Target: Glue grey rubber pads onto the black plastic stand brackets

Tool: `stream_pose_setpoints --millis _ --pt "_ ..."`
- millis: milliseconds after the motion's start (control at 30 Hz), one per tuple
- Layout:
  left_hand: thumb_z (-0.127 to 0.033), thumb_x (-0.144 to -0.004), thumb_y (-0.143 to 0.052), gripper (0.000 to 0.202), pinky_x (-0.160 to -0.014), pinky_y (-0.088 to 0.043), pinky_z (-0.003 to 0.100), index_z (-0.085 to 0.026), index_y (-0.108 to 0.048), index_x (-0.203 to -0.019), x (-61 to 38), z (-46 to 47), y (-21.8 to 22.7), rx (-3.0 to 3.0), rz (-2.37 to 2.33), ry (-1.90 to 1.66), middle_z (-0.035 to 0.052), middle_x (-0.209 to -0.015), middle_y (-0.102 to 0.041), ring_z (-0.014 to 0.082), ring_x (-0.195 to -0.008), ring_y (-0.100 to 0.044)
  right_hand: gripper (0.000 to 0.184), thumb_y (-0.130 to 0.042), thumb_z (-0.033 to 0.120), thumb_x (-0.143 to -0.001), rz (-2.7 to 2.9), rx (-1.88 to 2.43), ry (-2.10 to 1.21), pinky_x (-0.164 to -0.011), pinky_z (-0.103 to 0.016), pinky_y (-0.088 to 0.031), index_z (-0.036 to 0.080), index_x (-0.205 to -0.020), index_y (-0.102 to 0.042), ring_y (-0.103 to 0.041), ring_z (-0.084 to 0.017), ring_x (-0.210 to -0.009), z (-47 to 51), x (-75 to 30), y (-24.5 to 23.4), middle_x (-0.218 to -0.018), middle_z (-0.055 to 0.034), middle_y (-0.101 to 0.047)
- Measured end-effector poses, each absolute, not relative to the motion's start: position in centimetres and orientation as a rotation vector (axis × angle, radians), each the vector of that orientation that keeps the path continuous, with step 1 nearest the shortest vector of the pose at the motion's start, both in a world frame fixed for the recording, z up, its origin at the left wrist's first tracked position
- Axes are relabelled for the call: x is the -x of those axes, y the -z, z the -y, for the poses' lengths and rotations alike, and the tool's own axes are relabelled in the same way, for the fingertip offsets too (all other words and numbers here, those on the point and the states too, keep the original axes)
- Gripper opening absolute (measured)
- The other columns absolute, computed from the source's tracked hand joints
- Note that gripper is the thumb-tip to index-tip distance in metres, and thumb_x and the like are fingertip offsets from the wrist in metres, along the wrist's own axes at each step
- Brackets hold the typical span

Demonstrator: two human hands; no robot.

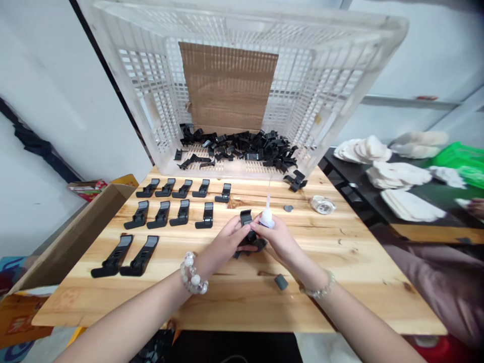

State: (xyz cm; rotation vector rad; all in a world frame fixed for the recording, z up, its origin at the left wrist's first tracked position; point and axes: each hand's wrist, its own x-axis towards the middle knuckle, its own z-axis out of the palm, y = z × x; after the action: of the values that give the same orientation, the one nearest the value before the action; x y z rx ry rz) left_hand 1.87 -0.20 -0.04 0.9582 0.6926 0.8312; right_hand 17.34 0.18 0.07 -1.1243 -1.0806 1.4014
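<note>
Here, fingers of left hand (226,243) pinch black plastic clip (246,219); fingers of right hand (276,239) pinch white nozzle bottle (266,219) just beside it.

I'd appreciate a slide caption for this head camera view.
Left hand and right hand hold a black clip and white bottle over a table with clip rows.

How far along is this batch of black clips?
Done: eleven black plastic clips lie in rows on the wooden table. In hand: the left hand holds a clip, and the right hand grips a white nozzle bottle. Left: a heap of clips in the white plastic crate.
</note>
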Motion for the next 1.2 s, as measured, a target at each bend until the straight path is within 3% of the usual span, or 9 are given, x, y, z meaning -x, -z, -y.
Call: stream_pose_setpoints --millis 233,333,400,533,667,800,933,1033,1200 --pt "-0.035 -0.088 -0.059 0.026 -0.061 -0.057 0.027 -0.017 -0.058 -0.107 -2.0 -0.1 -0.3 -0.928 -0.783 -0.877 0.0063 -0.092 -0.069 0.0187 -0.081 -0.067 0.044 -0.081 0.043 -0.066 1.041 1.152 -1.382 -0.042 -0.020 -0.037 0.021 -0.086 -0.048 -0.053 -0.011 -0.050 -0.4 -17.5 -0.3 -0.061 0.0053 -0.057" --pt "-0.035 -0.086 -0.061 0.023 -0.055 -0.056 0.026 -0.016 -0.058 -0.098 -1.7 -0.3 -0.5 -0.916 -0.812 -0.876 0.0060 -0.092 -0.066 0.0189 -0.080 -0.067 0.051 -0.077 0.053 -0.067 1.009 1.151 -1.314 -0.035 -0.019 -0.036 0.024 -0.090 -0.042 -0.062 -0.016 -0.053 -1.5 -19.3 -0.7 -0.066 0.0038 -0.062" --pt "-0.036 -0.086 -0.061 0.023 -0.053 -0.056 0.026 -0.016 -0.057 -0.095 -1.6 -0.4 -0.4 -0.926 -0.822 -0.861 0.0063 -0.091 -0.065 0.0198 -0.080 -0.067 0.048 -0.077 0.055 -0.067 1.034 1.158 -1.225 -0.034 -0.020 -0.038 0.023 -0.087 -0.048 -0.063 -0.016 -0.054 -2.4 -21.0 -1.0 -0.067 0.0019 -0.064" --pt "-0.036 -0.086 -0.061 0.023 -0.054 -0.057 0.027 -0.015 -0.057 -0.095 -1.4 -0.5 -0.3 -0.932 -0.829 -0.847 0.0072 -0.092 -0.065 0.0204 -0.081 -0.067 0.043 -0.085 0.041 -0.060 1.015 1.167 -1.214 -0.042 -0.019 -0.041 0.018 -0.091 -0.065 -0.059 -0.011 -0.058 -3.5 -23.8 -1.7 -0.072 0.0003 -0.064" --pt "-0.036 -0.086 -0.061 0.023 -0.052 -0.055 0.026 -0.015 -0.057 -0.093 -1.2 -0.7 -0.4 -0.928 -0.850 -0.823 0.0076 -0.091 -0.066 0.0200 -0.080 -0.068 0.043 -0.090 0.031 -0.054 0.913 1.105 -1.221 -0.049 -0.020 -0.043 0.018 -0.088 -0.068 -0.053 -0.008 -0.058 -3.8 -25.0 -2.2 -0.074 0.0002 -0.063" --pt "-0.038 -0.086 -0.061 0.024 -0.052 -0.054 0.024 -0.015 -0.058 -0.094 -1.1 -0.8 -0.3 -0.937 -0.855 -0.807 0.0080 -0.090 -0.067 0.0203 -0.082 -0.068 0.040 -0.092 0.031 -0.050 0.863 1.026 -1.192 -0.046 -0.019 -0.038 0.018 -0.070 -0.060 -0.044 -0.007 -0.055 -4.0 -25.3 -2.2 -0.065 0.0036 -0.054" --pt "-0.037 -0.087 -0.059 0.022 -0.053 -0.055 0.024 -0.015 -0.057 -0.092 -1.3 -0.7 -0.1 -0.954 -0.838 -0.763 0.0077 -0.091 -0.066 0.0181 -0.079 -0.066 0.041 -0.083 0.045 -0.064 0.844 0.974 -1.163 -0.041 -0.018 -0.028 0.018 -0.064 -0.051 -0.033 -0.005 -0.047 -4.0 -25.3 -2.2 -0.054 0.0057 -0.045" --pt "-0.039 -0.085 -0.061 0.025 -0.052 -0.054 0.024 -0.014 -0.057 -0.090 -1.4 -0.6 0.1 -0.980 -0.833 -0.688 0.0078 -0.088 -0.065 0.0172 -0.075 -0.066 0.042 -0.075 0.042 -0.074 0.886 0.955 -1.059 -0.039 -0.020 -0.018 0.019 -0.060 -0.042 -0.023 -0.004 -0.040 -3.7 -25.0 -2.4 -0.044 0.0087 -0.033" --pt "-0.045 -0.080 -0.068 0.035 -0.051 -0.054 0.025 -0.013 -0.059 -0.090 -1.4 -0.5 0.5 -1.035 -0.776 -0.554 0.0091 -0.089 -0.066 0.0184 -0.073 -0.067 0.040 -0.072 0.037 -0.074 0.941 0.954 -0.953 -0.039 -0.022 -0.013 0.021 -0.062 -0.038 -0.018 -0.003 -0.036 -3.2 -24.4 -2.8 -0.043 0.0106 -0.028"
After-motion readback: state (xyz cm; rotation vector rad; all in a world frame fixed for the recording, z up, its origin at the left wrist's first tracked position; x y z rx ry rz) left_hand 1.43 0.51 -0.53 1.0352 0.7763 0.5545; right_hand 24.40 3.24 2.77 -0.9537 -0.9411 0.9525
